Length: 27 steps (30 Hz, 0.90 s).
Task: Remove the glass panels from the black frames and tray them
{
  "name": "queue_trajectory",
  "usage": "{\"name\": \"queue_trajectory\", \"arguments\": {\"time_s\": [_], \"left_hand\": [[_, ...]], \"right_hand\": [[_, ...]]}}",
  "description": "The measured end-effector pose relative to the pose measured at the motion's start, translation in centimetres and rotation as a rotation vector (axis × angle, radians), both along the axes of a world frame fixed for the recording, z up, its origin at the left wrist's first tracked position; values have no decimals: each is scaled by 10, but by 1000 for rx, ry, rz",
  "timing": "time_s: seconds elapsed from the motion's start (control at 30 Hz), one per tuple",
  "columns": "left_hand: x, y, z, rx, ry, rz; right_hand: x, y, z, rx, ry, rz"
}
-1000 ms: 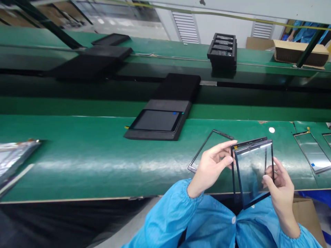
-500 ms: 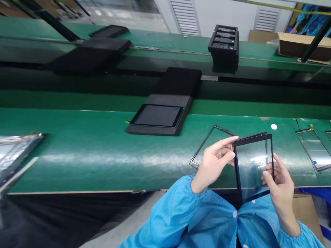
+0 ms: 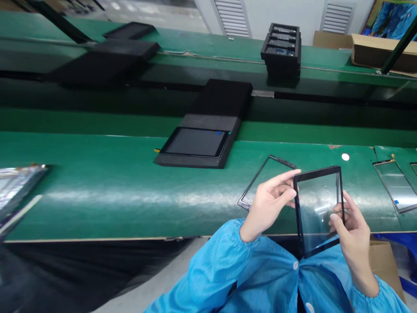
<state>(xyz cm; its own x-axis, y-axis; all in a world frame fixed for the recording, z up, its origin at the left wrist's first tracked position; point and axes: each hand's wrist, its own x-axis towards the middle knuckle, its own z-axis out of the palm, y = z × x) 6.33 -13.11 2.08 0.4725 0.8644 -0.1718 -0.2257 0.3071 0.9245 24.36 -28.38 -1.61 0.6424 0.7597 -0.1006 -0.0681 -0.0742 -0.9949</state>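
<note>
Both my hands hold a clear glass panel with a black border upright over the near edge of the green bench. My left hand pinches its upper left edge between thumb and fingers. My right hand grips its right edge, thumb in front and fingers behind. A second panel seems to sit right behind the first. Another black-framed glass panel lies flat on the bench just behind my left hand.
A black tray with a dark screen in it sits mid-bench. More glass panels lie at the right. Stacked black trays and a cardboard box stand on the far bench. Shiny bags lie far left. A person in blue works far right.
The panels have been squared up in my hands: the offset rear panel now lines up behind the front one. The hands have kept their grip and place.
</note>
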Motion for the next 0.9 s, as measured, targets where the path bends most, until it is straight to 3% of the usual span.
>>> {"name": "queue_trajectory", "arguments": {"time_s": [0.37, 0.9], "left_hand": [[1, 0, 1, -50, -24, -12], [4, -2, 3, -47, 16, 15]], "right_hand": [[-1, 2, 9, -33, -1, 7], [-3, -2, 0, -26, -165, 44]]}}
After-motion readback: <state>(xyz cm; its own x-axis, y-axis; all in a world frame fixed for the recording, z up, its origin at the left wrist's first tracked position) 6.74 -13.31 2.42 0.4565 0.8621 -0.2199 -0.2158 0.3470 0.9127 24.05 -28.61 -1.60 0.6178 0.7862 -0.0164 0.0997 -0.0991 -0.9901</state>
